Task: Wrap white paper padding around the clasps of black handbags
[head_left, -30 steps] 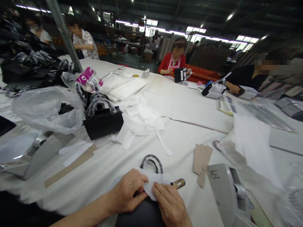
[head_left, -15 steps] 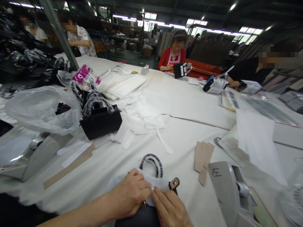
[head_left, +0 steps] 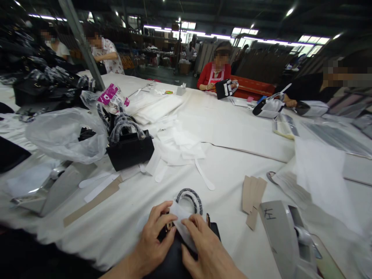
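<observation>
A black handbag [head_left: 171, 260] lies in front of me at the bottom of the view, with plastic-wrapped ring handles [head_left: 198, 198] pointing away. My left hand [head_left: 154, 238] has its thumb and fingers bent around the gold-coloured metal fitting [head_left: 169, 224] at the bag's left side. A strip of thin white wrapping sheet [head_left: 180, 214] stands between the two hands, over the bag's top. Its right edge is pinched by my right hand [head_left: 207, 246], whose thumb lies lower on the bag. Much of the bag is hidden under my hands.
Tape dispensers [head_left: 276, 228] stand at right and left. Beige card strips [head_left: 251, 195] lie beside the right one. Another black handbag [head_left: 132, 153], a clear plastic bag [head_left: 69, 133] and loose white sheets [head_left: 180, 143] are farther back. Across the table [head_left: 226, 166], co-workers handle bags.
My hands have moved apart from pressing together on the white sheet. The left now curls around the metal fitting; the right holds the sheet, which covers less of the bag. The view has shifted slightly.
</observation>
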The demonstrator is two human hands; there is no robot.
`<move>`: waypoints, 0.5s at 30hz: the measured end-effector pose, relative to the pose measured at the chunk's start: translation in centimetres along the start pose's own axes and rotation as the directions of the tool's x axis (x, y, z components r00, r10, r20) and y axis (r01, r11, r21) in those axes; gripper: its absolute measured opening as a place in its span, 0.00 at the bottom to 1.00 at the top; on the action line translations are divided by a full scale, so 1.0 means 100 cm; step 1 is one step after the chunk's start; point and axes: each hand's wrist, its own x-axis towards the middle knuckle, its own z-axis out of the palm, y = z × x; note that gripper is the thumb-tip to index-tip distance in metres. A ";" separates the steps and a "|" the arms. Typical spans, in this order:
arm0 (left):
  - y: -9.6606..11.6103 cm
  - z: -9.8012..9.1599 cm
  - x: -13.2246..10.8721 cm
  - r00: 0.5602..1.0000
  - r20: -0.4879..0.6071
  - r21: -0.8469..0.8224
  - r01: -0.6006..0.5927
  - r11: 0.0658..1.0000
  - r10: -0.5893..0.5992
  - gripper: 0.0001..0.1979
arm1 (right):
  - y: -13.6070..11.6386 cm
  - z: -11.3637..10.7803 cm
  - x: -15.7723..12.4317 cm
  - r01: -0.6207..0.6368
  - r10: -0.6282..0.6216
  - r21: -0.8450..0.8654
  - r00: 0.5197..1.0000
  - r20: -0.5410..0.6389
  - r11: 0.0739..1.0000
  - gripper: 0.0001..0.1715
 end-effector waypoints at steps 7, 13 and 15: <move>-0.009 0.010 -0.013 0.933 -0.115 -0.166 0.320 0.933 -0.340 0.10 | 0.012 0.018 0.012 0.233 -0.241 -0.291 0.971 0.012 0.928 0.33; -0.020 0.014 -0.026 0.824 -0.196 -0.388 0.433 0.814 -0.532 0.17 | 0.021 0.023 -0.004 0.355 -0.363 -0.345 0.931 0.043 0.869 0.32; -0.022 0.016 -0.029 0.805 -0.212 -0.423 0.436 0.795 -0.554 0.18 | 0.016 0.015 -0.005 0.349 -0.338 -0.297 0.937 0.088 0.889 0.29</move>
